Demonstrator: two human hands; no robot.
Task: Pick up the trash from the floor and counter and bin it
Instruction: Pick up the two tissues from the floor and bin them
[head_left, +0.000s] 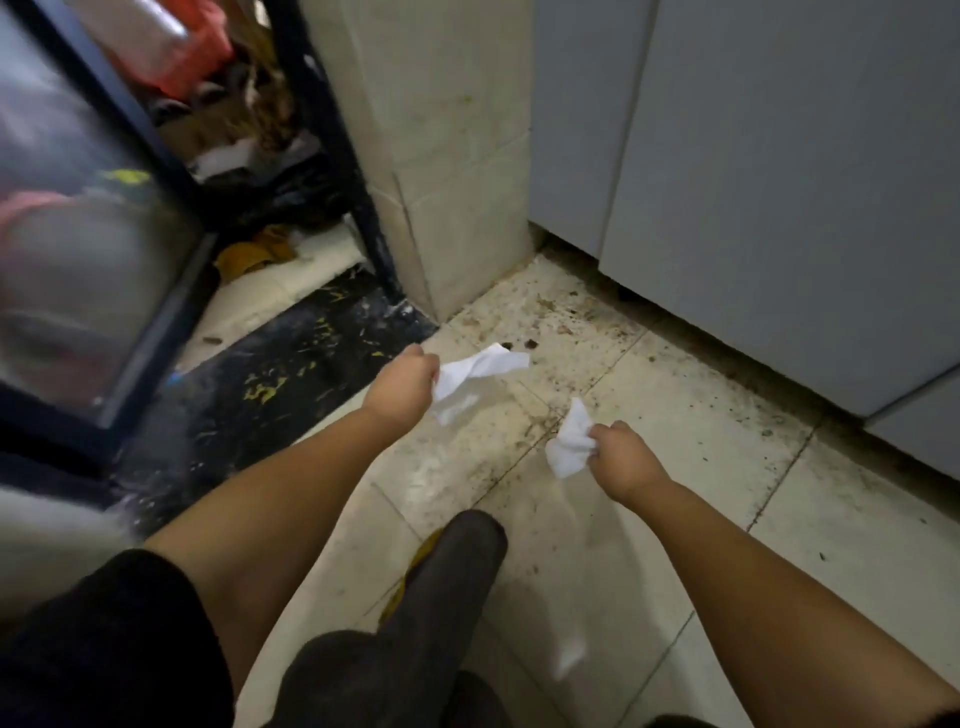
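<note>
My left hand is closed on a crumpled white tissue that sticks out to the right of the fist, above the dirty tiled floor. My right hand grips a second white tissue, which juts out to the left of its fingers. The two hands hang apart over the floor, in front of a tiled pillar. No bin shows clearly in this view.
A white tiled pillar rises ahead, grey cabinet doors to its right. A dark-framed glass door stands open at left, with bags and clutter behind it. A black threshold strip crosses the floor. Crumbs dot the tiles.
</note>
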